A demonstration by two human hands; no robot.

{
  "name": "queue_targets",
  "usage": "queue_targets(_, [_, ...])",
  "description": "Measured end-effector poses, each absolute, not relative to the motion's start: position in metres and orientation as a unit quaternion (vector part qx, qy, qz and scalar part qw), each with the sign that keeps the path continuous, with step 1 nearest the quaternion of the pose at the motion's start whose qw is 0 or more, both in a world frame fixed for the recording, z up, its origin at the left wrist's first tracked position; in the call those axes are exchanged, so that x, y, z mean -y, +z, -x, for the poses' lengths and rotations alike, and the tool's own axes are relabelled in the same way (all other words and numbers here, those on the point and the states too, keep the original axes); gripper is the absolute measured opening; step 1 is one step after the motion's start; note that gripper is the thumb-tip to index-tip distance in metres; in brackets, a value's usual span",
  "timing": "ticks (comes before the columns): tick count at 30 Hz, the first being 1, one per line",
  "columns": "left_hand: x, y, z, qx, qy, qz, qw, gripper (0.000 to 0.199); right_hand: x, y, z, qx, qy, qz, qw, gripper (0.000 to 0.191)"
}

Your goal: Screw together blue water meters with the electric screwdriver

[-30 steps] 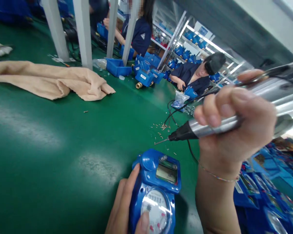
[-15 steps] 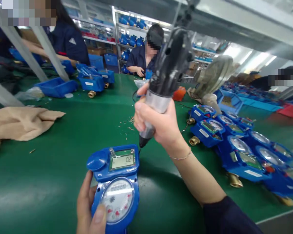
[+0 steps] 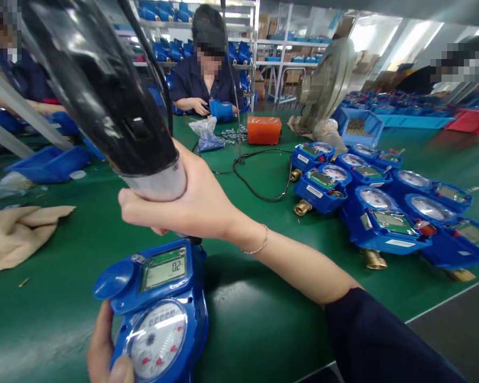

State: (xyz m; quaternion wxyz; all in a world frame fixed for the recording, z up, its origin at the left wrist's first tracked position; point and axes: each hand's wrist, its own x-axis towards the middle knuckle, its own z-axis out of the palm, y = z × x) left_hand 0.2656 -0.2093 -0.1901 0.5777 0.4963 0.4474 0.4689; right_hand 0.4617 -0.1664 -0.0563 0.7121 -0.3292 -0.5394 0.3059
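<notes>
In the head view, my right hand (image 3: 191,202) is wrapped round the silver collar of a black electric screwdriver (image 3: 115,90). The tool leans, its body toward the upper left and its tip low, by the far right corner of a blue water meter (image 3: 197,319). My hand hides most of the lower shaft, so I cannot tell whether the bit touches a screw. My left hand (image 3: 104,346) grips the meter's left side, thumb near the round dial. The meter has a round blue cap and a display reading 0.2.
Several blue meters (image 3: 387,213) with brass fittings stand at right. Behind are an orange box (image 3: 264,131), a bag of blue parts (image 3: 208,135), a black cable (image 3: 259,197) and a fan (image 3: 331,80). Beige cloth (image 3: 24,234) lies left. A co-worker (image 3: 207,80) sits opposite.
My right hand has brought the screwdriver down to the meter's far right corner, and its body now leans left. The view has turned right; my left hand still holds the meter.
</notes>
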Motion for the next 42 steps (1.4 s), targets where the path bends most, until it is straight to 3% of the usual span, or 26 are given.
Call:
queue_targets(5, [0.215, -0.182, -0.277, -0.453, 0.514, -0.415, 0.599, 0.072, 0.169, -0.056, -0.466, 0.539, 0.325, 0.361, 0.689, 0.021])
queue_targets(23, [0.219, -0.168, -0.273, -0.489, 0.433, -0.415, 0.634, 0.077, 0.170, -0.051, -0.477, 0.579, 0.391, 0.353, 0.622, 0.013])
queue_targets(29, [0.219, -0.167, -0.271, -0.516, 0.428, -0.411, 0.618, 0.069, 0.172, -0.050, -0.477, 0.600, 0.378, 0.305, 0.636, 0.033])
queue_targets(32, [0.224, -0.171, -0.261, -0.548, 0.418, -0.480, 0.543, 0.067, 0.174, -0.048, -0.473, 0.594, 0.364, 0.303, 0.650, 0.034])
queue_targets(38, [0.248, -0.174, -0.262, -0.472, 0.419, -0.753, 0.185, 0.082, 0.177, -0.037, -0.478, 0.551, 0.297, 0.336, 0.704, 0.027])
queue_targets(40, [0.248, -0.172, -0.265, -0.443, 0.419, -0.781, 0.136, 0.083, 0.177, -0.035, -0.486, 0.539, 0.242, 0.390, 0.707, 0.023])
queue_targets(42, [0.240, -0.168, -0.263, -0.442, 0.423, -0.778, 0.147, 0.077, 0.177, -0.037, -0.497, 0.549, 0.184, 0.503, 0.642, 0.025])
